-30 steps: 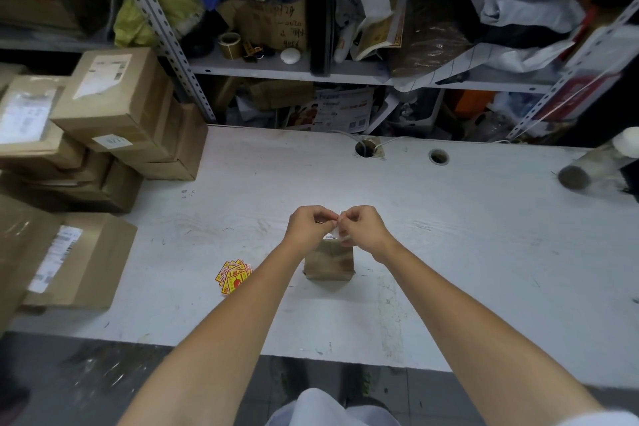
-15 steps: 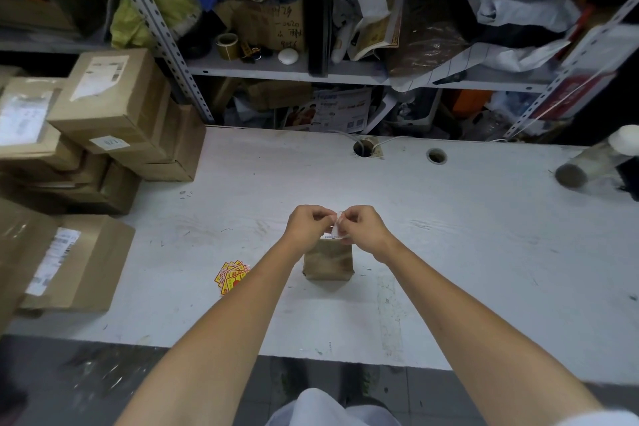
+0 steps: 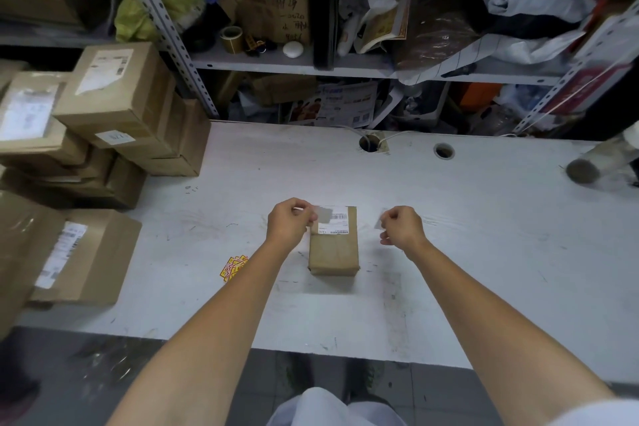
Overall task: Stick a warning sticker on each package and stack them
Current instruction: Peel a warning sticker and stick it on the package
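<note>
In the middle of the frame a small brown package [image 3: 333, 249] lies flat on the tabletop [image 3: 484, 218]. A white shipping label [image 3: 337, 223] covers its far end, and no yellow warning sticker shows on its top. The left hand [image 3: 290, 221] has its fingers curled, pinching a pale slip [image 3: 323, 216] that hangs over the package's upper-left corner. The right hand [image 3: 401, 226], held apart to the right of the package, pinches a grey scrap [image 3: 378, 223]. I cannot tell which piece is sticker and which is backing. My reading is that the sticker for this package is peeled and about to be laid on, so sticking and stacking are both left for it.

A small fan of yellow-and-red warning stickers [image 3: 234, 266] lies left of the package, near the left forearm. Cardboard boxes [image 3: 114, 104] are piled at the upper left and another box [image 3: 79, 252] lies at the lower left. Whether these carry warning stickers cannot be seen.

The tabletop is white, scuffed and scratched, with two round cable holes [image 3: 443, 150] near its far edge. Behind it a metal shelf [image 3: 345, 64] is crammed with bags, papers and cartons.
</note>
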